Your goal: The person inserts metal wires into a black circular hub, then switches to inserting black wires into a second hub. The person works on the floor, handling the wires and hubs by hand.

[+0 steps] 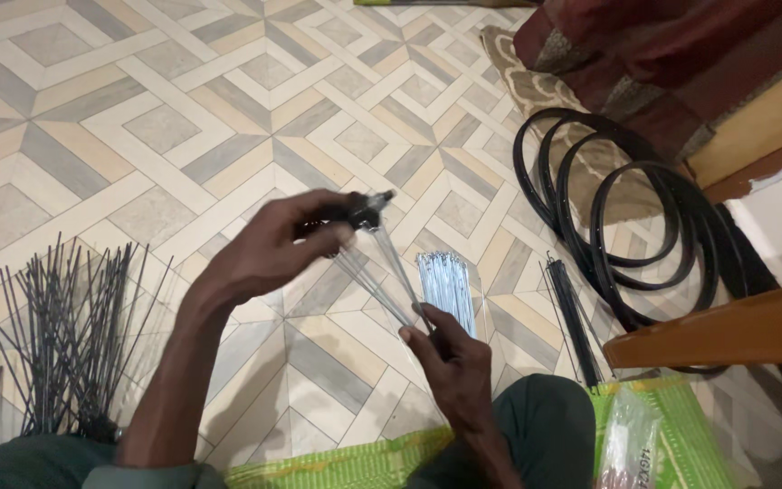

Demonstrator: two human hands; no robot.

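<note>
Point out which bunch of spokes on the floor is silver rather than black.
The silver bunch lies beside the right hand. The big fan at the left and the slim bundle by the rims are black.

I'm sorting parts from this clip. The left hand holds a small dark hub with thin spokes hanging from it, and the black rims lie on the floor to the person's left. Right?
Not quite. The head view shows the black rims on the floor to the person's right. The rest holds: the left hand holds the small dark hub with thin spokes.
</note>
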